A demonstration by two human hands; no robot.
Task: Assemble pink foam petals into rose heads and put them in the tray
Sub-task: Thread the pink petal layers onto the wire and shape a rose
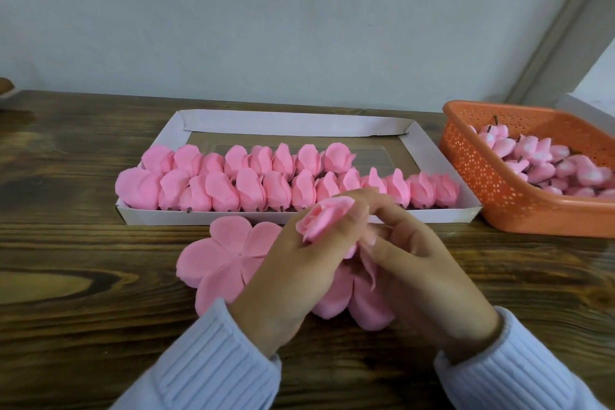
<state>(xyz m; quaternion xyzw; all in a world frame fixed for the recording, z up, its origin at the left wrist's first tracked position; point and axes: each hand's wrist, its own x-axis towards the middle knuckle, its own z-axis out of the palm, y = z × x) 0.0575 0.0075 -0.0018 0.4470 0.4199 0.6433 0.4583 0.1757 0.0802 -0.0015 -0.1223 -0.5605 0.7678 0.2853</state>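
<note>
Table (83, 276): dark wood with strong grain, carrying everything listed.

Tray (286, 123): shallow white card, lying lengthwise at centre. It holds two rows of finished rose heads (249, 190), pink and laid on their sides; the near row is full, the far row stops partway along.

Basket (482, 176): orange perforated plastic, just right of the tray, filled with small pink buds (545, 163).

Petal sheets (226, 253): flat pink foam with five lobes, on the table before the tray and partly under the hands.

Left hand (299, 276): palm turned down, fingers curled round the rose head in progress (324, 218), a tight pink spiral held above the sheets at the tray's near edge.

Right hand (422, 270): fingers bent, thumb and fingertips pinching a loose petal (369, 271) at that rose's side.

Sleeves (213, 359): pale ribbed knit, entering from the lower edge.
</note>
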